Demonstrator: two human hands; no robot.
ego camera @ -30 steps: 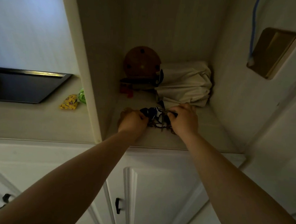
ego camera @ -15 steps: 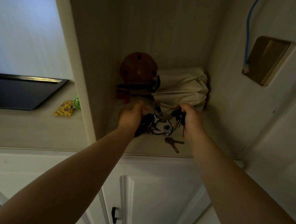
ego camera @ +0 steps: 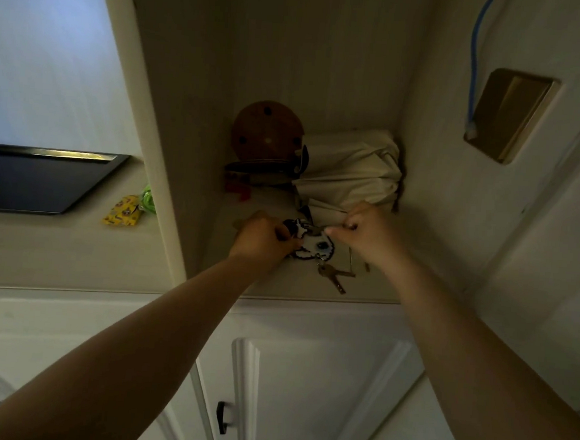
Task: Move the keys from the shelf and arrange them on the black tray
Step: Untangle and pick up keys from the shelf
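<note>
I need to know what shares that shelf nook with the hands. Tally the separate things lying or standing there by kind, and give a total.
Brass keys on a ring: 2
White and black pixel-pattern keychain charm: 1
Round brown wooden disc: 1
Cream folded cloth bag: 1
Small red item: 1
Total: 6

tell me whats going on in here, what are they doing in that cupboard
A person is reaching into a shelf nook with both hands, gathering keys. The left hand is closed on a dark bunch beside a black-and-white keychain charm; the right hand is pinched shut, though what it holds is unclear. Two brass keys lie on the shelf near its front edge. The black tray waits on the counter to the left, with no keys visible on it.
</note>
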